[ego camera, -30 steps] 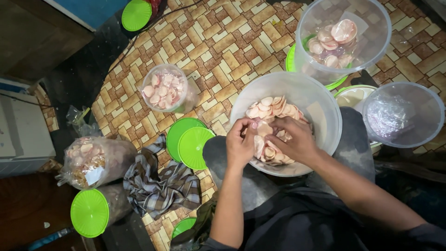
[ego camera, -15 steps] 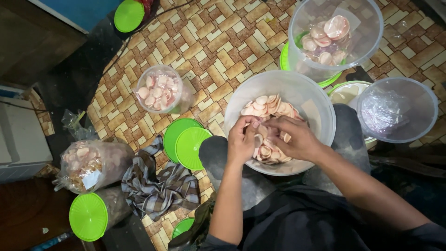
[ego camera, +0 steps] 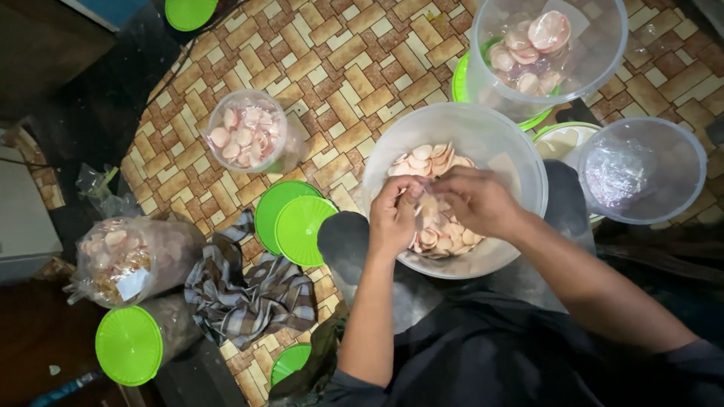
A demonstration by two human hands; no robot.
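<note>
Thin pink-and-white crackers are being sorted inside a large clear tub, which is being steadied between the knees on a patterned floor mat. The left hand and right hand are being held together over the heap, fingers pinched on a few crackers. Much of the tub is left unsorted, by the look of it. A small round jar is already filled; another big container is partly filled. Two green lids are lying beside a checked cloth. A plastic bag bearing a small white label is lying at left.
</note>
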